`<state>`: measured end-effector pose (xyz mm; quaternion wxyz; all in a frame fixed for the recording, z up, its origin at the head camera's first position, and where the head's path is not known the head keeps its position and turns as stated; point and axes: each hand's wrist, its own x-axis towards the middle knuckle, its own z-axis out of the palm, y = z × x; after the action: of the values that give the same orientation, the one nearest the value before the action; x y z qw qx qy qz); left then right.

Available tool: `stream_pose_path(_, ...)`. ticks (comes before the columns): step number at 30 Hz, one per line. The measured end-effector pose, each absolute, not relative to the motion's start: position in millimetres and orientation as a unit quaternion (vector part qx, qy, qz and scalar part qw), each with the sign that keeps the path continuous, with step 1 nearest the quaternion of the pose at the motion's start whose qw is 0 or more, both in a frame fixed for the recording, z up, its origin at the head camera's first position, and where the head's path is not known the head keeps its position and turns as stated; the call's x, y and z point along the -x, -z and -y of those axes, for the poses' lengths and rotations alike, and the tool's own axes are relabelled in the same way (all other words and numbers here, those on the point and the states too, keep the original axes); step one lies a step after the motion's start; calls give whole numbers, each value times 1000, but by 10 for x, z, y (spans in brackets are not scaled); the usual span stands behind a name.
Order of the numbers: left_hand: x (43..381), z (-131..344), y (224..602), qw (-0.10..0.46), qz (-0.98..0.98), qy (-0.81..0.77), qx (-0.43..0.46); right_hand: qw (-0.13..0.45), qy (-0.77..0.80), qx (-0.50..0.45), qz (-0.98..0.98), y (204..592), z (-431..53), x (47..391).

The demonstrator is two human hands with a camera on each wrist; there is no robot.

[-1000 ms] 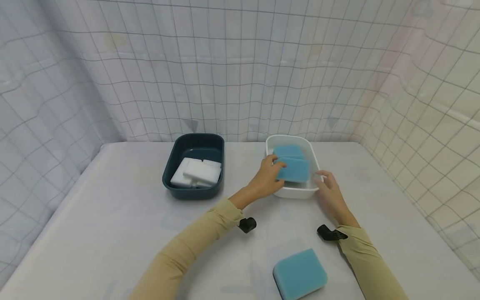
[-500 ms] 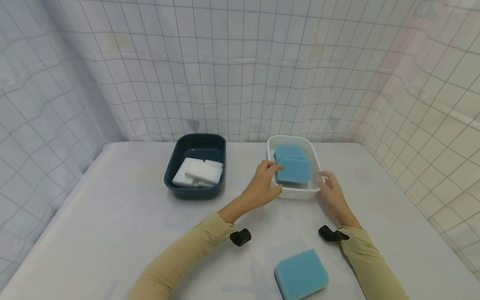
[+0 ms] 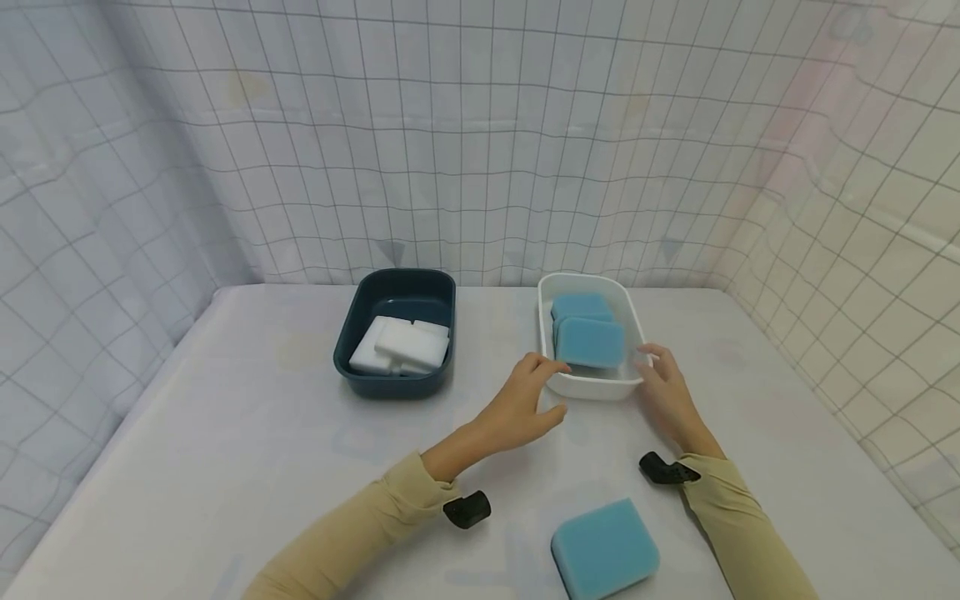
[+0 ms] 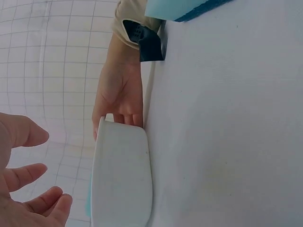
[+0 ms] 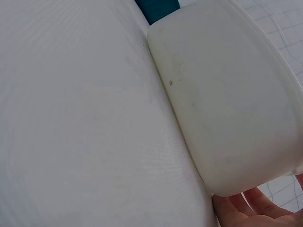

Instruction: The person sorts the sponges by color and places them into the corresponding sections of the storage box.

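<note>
In the head view my left hand point(image 3: 516, 410) is just in front of the near left corner of a white bin point(image 3: 592, 388). Its fingers are spread and bent slightly, with nothing between them. My right hand point(image 3: 669, 398) holds the right side of that bin near its front corner, fingertips over the rim. The left wrist view shows the right hand point(image 4: 122, 90) at the bin's end wall. Several blue sponges point(image 3: 591, 343) lie stacked in the bin. Another blue sponge point(image 3: 606, 550), with a darker underside, lies on the table nearer me.
A dark blue bin point(image 3: 390, 387) stands left of the white one and holds several white sponge blocks point(image 3: 411, 343). Both bins are at the back of the white table point(image 3: 225, 433), before a checked curtain point(image 3: 480, 150). Black wrist cameras point(image 3: 467, 509) sit on both sleeves.
My left hand has drawn back from over the blue sponges in the white bin, toward me and slightly left. The right hand has stayed at the bin's side.
</note>
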<state>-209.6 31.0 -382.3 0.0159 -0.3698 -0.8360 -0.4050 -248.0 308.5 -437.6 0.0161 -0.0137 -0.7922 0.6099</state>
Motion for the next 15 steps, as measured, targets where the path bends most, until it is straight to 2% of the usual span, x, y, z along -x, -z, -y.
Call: stream_pose_path(15, 1791, -289, 3947, -49, 839, 361, 404, 20, -621, 10, 783, 4358, -3055, 2486)
